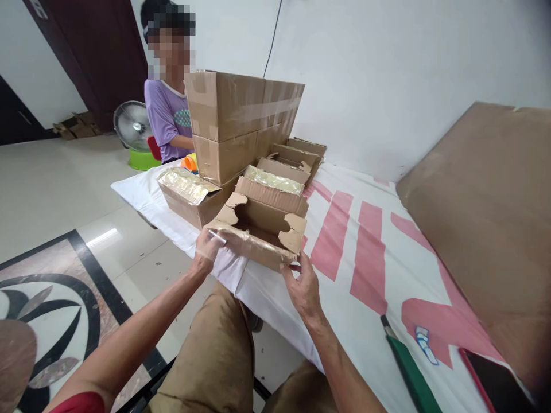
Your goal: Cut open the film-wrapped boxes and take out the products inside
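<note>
A small open cardboard box (258, 226) sits at the near edge of the table, its flaps torn and spread. My left hand (206, 249) grips its left front corner, fingers curled, with a strip of clear tape or film under them. At the box's right front corner is my right hand (303, 287), its fingers pinching the lower edge. The box's inside looks empty.
Behind it stand more small boxes (189, 195), some sealed with shiny tape, and a tall stack of large cartons (241, 123). A person in a purple shirt (166, 117) stands beyond. A big cardboard sheet (482, 218) leans at right. A green-handled knife (408, 373) lies near me on the white-and-pink cloth (365, 269).
</note>
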Available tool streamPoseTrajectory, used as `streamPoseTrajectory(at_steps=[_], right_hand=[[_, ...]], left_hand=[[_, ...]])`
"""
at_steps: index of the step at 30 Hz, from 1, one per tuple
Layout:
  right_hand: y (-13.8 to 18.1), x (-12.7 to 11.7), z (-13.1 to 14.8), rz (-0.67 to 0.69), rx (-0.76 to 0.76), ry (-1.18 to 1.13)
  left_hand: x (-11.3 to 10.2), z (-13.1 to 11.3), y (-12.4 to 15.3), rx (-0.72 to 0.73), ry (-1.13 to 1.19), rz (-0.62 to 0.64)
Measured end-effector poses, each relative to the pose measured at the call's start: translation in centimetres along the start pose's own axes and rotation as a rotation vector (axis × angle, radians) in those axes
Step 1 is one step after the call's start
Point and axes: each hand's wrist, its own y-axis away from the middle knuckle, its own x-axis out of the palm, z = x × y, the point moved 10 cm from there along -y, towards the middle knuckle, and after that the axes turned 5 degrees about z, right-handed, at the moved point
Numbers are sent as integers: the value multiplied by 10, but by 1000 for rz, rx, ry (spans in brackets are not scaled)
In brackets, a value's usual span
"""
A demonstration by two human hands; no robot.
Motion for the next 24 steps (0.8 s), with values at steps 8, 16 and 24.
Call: streamPoseTrajectory(at_steps=[8, 16, 24], right_hand=[[-1, 35, -48, 34, 37, -51], [-5, 38, -65, 39, 72, -68], [-12, 38, -70, 112, 108, -119]], left_hand=[[12, 27, -17, -26, 6, -45], [16, 27, -16, 56, -19, -44], [14, 29, -23, 91, -51, -20]])
